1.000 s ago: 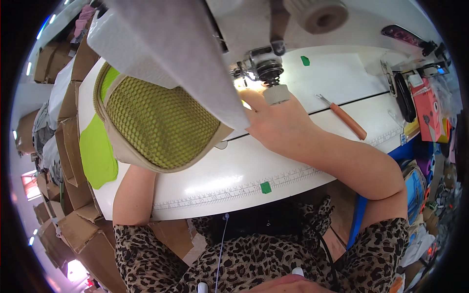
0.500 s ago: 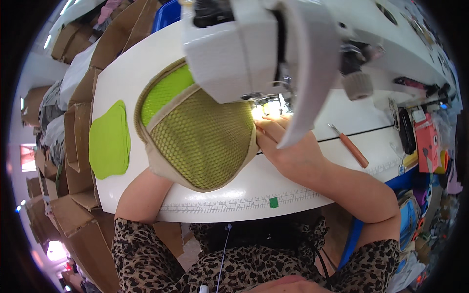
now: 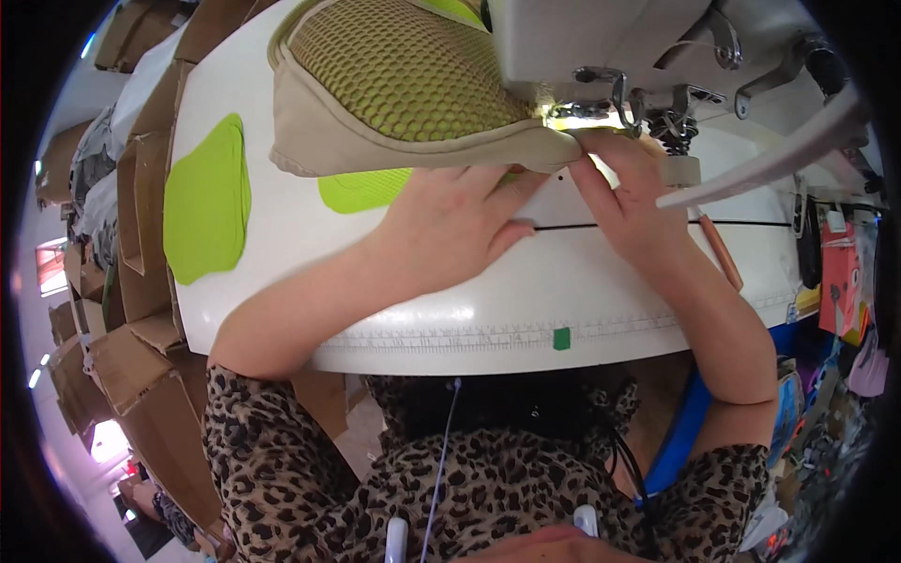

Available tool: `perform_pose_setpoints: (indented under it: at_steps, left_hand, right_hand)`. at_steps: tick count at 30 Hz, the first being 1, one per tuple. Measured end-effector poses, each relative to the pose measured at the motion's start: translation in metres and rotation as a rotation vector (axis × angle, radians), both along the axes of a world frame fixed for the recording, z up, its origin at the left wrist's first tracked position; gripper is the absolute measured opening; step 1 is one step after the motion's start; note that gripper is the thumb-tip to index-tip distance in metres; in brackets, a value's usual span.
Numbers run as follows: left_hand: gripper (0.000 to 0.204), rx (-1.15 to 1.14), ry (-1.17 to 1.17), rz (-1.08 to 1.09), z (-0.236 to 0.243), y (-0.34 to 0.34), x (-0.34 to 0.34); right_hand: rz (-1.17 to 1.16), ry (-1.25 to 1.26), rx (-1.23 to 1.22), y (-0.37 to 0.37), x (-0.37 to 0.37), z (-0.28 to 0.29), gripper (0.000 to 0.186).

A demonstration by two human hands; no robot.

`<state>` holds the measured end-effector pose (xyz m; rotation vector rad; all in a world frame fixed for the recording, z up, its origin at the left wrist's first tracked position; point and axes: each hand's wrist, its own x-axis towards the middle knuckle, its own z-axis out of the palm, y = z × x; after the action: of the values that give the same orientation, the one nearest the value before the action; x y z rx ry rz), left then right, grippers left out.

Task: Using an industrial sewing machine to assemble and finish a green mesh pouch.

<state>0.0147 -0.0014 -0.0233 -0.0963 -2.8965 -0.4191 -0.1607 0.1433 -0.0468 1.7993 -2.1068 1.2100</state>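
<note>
A beige fabric piece with yellow-green mesh (image 3: 404,80) lies on the white sewing table (image 3: 282,281), its edge under the presser foot (image 3: 601,108) of the white sewing machine (image 3: 601,38). My left hand (image 3: 450,230) lies flat on the table with its fingers pressing the beige edge. My right hand (image 3: 629,197) pinches the same edge just in front of the needle area.
A lime-green cut piece (image 3: 206,202) lies on the table's left side and another (image 3: 366,188) peeks out under the beige piece. A brown-handled tool (image 3: 721,251) lies to the right. Cardboard boxes (image 3: 122,272) stack along the left.
The view has dropped closer to the machine. My left hand, hidden under the fabric before, now lies on top at its edge. The fabric sits further under the machine head.
</note>
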Motion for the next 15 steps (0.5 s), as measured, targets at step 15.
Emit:
perform_pose_setpoints:
  at_steps: [15]
  left_hand:
    - [0.058,0.132,-0.102,0.014,-0.011,0.009,0.003]
  right_hand:
    - [0.007,0.066,0.173,0.008,0.01,-0.001,0.018]
